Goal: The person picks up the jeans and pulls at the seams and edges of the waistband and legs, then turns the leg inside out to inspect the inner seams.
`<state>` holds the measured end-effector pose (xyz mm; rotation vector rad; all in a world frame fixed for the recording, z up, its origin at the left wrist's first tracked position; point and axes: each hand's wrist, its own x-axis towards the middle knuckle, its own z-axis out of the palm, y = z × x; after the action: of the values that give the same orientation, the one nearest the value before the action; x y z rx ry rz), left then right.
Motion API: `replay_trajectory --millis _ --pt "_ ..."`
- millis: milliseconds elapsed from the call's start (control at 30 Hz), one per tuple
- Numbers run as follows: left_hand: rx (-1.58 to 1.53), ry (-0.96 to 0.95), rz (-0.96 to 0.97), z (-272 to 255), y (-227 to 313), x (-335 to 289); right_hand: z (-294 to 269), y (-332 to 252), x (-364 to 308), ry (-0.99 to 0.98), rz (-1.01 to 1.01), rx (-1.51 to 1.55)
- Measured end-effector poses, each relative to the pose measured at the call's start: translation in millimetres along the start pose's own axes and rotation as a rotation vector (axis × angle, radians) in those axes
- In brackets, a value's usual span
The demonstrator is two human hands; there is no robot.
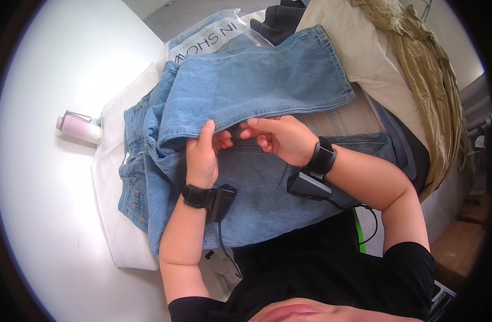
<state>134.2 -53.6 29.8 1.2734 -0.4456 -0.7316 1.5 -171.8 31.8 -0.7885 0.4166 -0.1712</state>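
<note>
A pair of light-blue jeans (pixel 246 80) lies spread across the pile before me, its waistband to the left and one leg folded over toward the far side. My left hand (pixel 203 153) grips the near edge of that folded leg, thumb on top and fingers partly underneath. Just right of it, my right hand (pixel 286 138) is at the same edge with thumb and curled index finger close together in a pinch. What lies between those fingertips is too small to make out. The other jeans leg (pixel 256 188) stretches beneath both forearms.
A pink bottle (pixel 79 126) stands on the white table (pixel 47 177) at left. Beyond the jeans lies a clear plastic garment bag (pixel 219 35). Cream cloth (pixel 358 48) and a khaki garment (pixel 412 64) are piled at far right. Cardboard boxes (pixel 460 244) sit lower right.
</note>
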Motion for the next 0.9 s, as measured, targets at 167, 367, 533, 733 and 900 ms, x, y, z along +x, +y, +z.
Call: replay_trajectory --millis 167,367,533,733,900 --pt "0.034 -0.028 -0.006 -1 -1 0 -2 1 0 0.104 0.009 0.021" --pt "0.059 -0.075 -0.009 0 0 -1 -4 1 -1 0.028 0.022 -0.077" --pt "0.098 -0.134 -0.007 -3 1 -1 6 -1 -4 0.006 0.027 -0.063" --pt "0.140 -0.178 -0.047 0 3 -3 0 -1 -1 0.062 0.040 -0.014" --pt "0.132 -0.173 -0.039 -1 2 -3 0 -1 -1 0.089 0.032 0.050"
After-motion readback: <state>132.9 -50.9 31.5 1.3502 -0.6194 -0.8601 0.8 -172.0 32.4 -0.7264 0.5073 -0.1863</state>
